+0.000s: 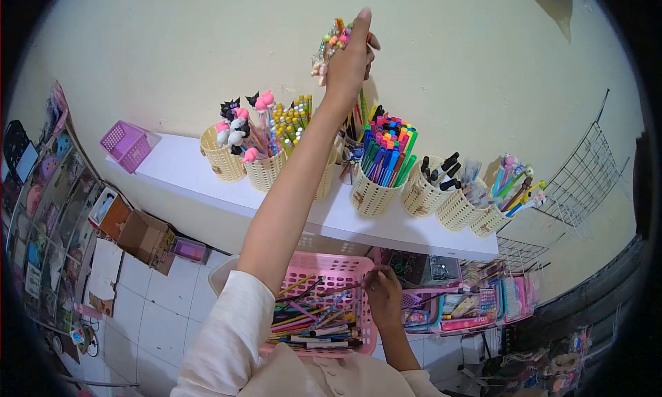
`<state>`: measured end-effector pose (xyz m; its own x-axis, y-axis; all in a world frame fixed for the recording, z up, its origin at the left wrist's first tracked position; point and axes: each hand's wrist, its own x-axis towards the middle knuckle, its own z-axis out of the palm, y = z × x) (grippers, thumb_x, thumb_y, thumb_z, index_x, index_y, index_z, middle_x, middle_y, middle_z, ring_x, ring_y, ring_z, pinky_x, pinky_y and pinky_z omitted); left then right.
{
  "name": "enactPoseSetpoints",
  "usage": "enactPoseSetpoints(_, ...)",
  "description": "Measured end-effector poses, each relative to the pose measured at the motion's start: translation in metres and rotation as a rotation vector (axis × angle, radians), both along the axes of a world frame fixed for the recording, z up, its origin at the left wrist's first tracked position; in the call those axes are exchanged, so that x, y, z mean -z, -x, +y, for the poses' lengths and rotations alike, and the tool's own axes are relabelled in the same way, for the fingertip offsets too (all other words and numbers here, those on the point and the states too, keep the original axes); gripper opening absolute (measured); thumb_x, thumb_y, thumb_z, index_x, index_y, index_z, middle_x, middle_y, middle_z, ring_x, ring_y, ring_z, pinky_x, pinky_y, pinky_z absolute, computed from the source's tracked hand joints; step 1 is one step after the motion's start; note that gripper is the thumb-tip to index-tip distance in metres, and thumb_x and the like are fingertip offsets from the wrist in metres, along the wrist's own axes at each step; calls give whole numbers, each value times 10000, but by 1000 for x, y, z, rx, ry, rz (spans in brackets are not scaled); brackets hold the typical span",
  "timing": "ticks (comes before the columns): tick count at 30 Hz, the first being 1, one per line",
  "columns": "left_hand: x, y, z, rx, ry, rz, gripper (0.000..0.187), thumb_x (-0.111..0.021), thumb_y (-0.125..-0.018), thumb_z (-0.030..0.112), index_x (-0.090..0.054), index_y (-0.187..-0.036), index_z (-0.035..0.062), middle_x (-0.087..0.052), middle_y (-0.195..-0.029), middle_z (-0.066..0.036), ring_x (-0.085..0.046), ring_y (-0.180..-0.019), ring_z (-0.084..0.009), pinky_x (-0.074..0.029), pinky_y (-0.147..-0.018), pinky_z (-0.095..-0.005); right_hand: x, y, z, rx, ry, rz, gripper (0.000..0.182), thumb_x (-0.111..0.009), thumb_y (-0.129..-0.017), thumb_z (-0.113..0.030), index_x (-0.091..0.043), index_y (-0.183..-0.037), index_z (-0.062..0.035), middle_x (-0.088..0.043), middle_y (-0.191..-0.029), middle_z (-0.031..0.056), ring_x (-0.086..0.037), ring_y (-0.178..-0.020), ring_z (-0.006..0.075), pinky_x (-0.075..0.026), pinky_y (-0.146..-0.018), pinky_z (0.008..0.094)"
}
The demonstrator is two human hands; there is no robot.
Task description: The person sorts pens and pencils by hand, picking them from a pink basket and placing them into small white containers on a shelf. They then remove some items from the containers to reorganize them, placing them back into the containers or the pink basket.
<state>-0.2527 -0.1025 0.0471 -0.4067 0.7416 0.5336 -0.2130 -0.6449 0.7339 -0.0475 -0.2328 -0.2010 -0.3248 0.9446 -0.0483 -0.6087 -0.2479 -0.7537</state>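
My left hand (350, 60) is raised in front of the wall, above the shelf, its fingers closed around a bunch of colorful beaded pieces (336, 40). Pink, green and orange beads stick out on its left side, with pale ones lower down. Below the shelf, my right hand (383, 295) is curled over the right rim of a pink plastic basket (368, 321). Inside lie loose pencils and pens (314, 321), with one dark thin stick pointing toward my right fingers. My left forearm crosses over the shelf and hides part of the cups behind it.
A white shelf (276, 207) carries several cream cups, including one of colored markers (374, 193) and one of black markers (422, 202). A purple basket (124, 146) sits at its left end. Wire racks (580, 176) hang right; cardboard boxes (145, 238) stand on the floor.
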Motion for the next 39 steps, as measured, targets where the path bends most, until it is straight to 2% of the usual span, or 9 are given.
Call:
enactPoseSetpoints(2, -6, 8, -5, 80, 0, 92, 427, -508, -728, 470, -500, -738, 43, -389, -474, 5, -360, -390, -88, -285, -369, -216, 2, -1, 1, 2, 3, 2, 133, -499, -765, -123, -485, -867, -38, -514, -760, 60, -483, -722, 152, -388, -665, 288)
enactPoseSetpoints(5, -17, 1, -12, 33, -110, -3, 485, -386, -768, 537, -427, -632, 73, -240, -420, 63, -213, -346, -31, -169, -352, -190, -7, -4, 4, 5, -6, 56, 119, -470, -774, -54, -472, -887, -15, -521, -788, 73, -510, -728, 156, -414, -663, 272)
enactPoseSetpoints(11, -31, 19, -18, 268, -223, -70, 434, -502, -740, 455, -455, -769, 25, -355, -479, -4, -350, -389, -93, -288, -368, -231, -150, -3, 41, 333, -1005, -522, 367, -618, -675, -43, -411, -972, 18, -499, -904, 110, -497, -844, 192, -373, -794, 298)
enactPoseSetpoints(13, -41, 0, -50, 191, -203, 185, 603, -272, -699, 681, -408, -703, 94, -234, -449, 73, -236, -387, -42, -221, -381, -177, -208, 28, 62, 354, -1390, -650, 612, -647, -632, -51, -304, -1134, 13, -475, -1014, 151, -466, -976, 236, -341, -862, 329)
enactPoseSetpoints(25, -32, 33, -25, -358, -130, 758, 631, -689, -614, 326, -390, -1052, -15, -512, -871, -113, -517, -822, -211, -435, -698, -310, -237, 165, 166, 553, -936, -665, 263, -520, -697, -139, -502, -905, 21, -571, -791, 181, -565, -777, 294, -428, -681, 345)
enactPoseSetpoints(29, -39, 44, -28, -498, -10, 886, 790, -694, -594, 322, -276, -1176, -12, -481, -1031, -199, -486, -957, -289, -420, -776, -368, -237, 170, 168, 385, -777, -404, 206, -438, -813, -190, -454, -659, -54, -391, -525, -23, -306, -410, 43, -218, -351, 201)
enactPoseSetpoints(31, -40, 41, -26, -426, 134, 826, 650, -609, -674, 269, -306, -1159, -40, -469, -1065, -217, -473, -982, -315, -405, -800, -398, -234, 170, 173, 367, -771, -419, 210, -421, -817, -177, -435, -645, -56, -387, -524, -21, -298, -406, 49, -219, -349, 202)
enactPoseSetpoints(33, -24, 54, 9, -685, -586, 895, 494, -649, -629, 304, -447, -983, 25, -488, -728, -148, -514, -628, -243, -431, -542, -339, -226, 175, 187, 486, -755, -437, 184, -414, -811, -149, -437, -653, -58, -388, -515, -17, -296, -401, 52, -216, -348, 202)
enactPoseSetpoints(39, -27, 48, 18, -425, -283, 1198, 703, -659, -594, 258, -343, -1205, 115, -439, -1034, -257, -403, -1017, -360, -355, -853, -385, -200, 177, 214, 748, -712, -791, 245, -518, -725, -194, -536, -878, -4, -576, -828, 172, -551, -806, 306, -419, -695, 360)
